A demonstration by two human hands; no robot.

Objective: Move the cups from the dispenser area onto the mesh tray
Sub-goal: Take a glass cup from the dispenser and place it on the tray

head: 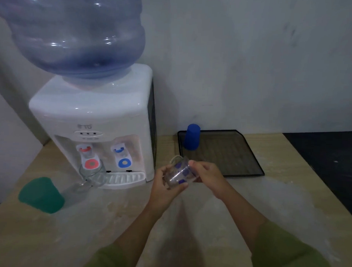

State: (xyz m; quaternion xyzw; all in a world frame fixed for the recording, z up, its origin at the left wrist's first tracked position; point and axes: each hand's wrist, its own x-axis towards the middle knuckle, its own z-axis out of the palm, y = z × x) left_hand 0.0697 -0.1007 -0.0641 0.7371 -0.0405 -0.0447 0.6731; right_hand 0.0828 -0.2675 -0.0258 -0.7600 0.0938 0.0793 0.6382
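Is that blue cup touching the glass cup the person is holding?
Apart. The head view shows the blue cup upside down on the mesh tray, with bare tray between it and the glass cup.

Dim, soft, bluish; wide-angle bending at edges.

Both hands, L (165, 185) & R (206, 175), hold glass mug (179, 173) tilted nr mesh tray (250, 156).

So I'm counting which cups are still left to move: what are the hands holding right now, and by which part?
Both hands hold one clear glass mug with blue patches, tilted: the left hand around its base, the right hand at its side. Its handle is free.
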